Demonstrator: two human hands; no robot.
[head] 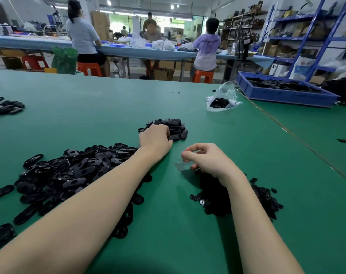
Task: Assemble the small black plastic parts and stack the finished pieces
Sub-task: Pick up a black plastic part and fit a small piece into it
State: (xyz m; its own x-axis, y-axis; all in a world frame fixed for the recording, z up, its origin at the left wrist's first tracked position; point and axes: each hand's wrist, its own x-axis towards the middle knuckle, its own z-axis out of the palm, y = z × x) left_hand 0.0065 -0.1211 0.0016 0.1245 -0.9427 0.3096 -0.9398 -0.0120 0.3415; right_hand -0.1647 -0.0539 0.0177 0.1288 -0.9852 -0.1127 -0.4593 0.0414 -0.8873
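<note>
Black finished stack [175, 128] under left hand [155, 138], grip unclear; right hand [204, 160] loosely curled, holding nothing.

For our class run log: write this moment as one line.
left hand: on finished stack | right hand: curled above small parts pile | oval shells pile: left

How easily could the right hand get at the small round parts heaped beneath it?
Probably yes: the right hand hovers just above the heap of small round parts, fingers loosely curled and seemingly empty, with nothing between them.
</note>
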